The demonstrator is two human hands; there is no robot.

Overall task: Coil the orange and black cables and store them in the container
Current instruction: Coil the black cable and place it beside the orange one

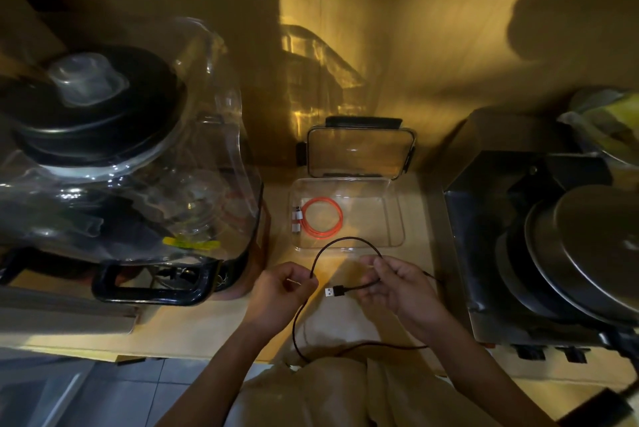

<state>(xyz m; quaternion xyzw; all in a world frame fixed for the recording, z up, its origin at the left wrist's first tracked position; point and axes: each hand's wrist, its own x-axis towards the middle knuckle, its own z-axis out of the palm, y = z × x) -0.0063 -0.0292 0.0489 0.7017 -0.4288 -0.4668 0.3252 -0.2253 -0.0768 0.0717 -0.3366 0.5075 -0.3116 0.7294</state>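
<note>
Already the coiled orange cable (322, 217) lies inside the clear rectangular plastic container (394, 215); just before it, left hand (281, 291) and right hand (397, 288) pinch the thin black USB cable (345, 240), forming its first loop; next, more loops

— What carries it all?
— A pale wooden counter (214, 329), lit yellow; its front edge runs above a grey tiled floor (114, 395).
— What lies on it at the left?
— A large clear blender jug (193, 163) with a black lid (93, 105) and a black handle (152, 285); it stands just beside the middle things.
— And the middle?
— A clear rectangular container (394, 215) sits open on the counter; its lid (359, 153), with black clips, stands at its far side; a black cable (380, 345) trails over the counter's near edge.
— The right?
— A dark metal stove (484, 253) rests there; stacked round pans (581, 253) sit on it.
</note>
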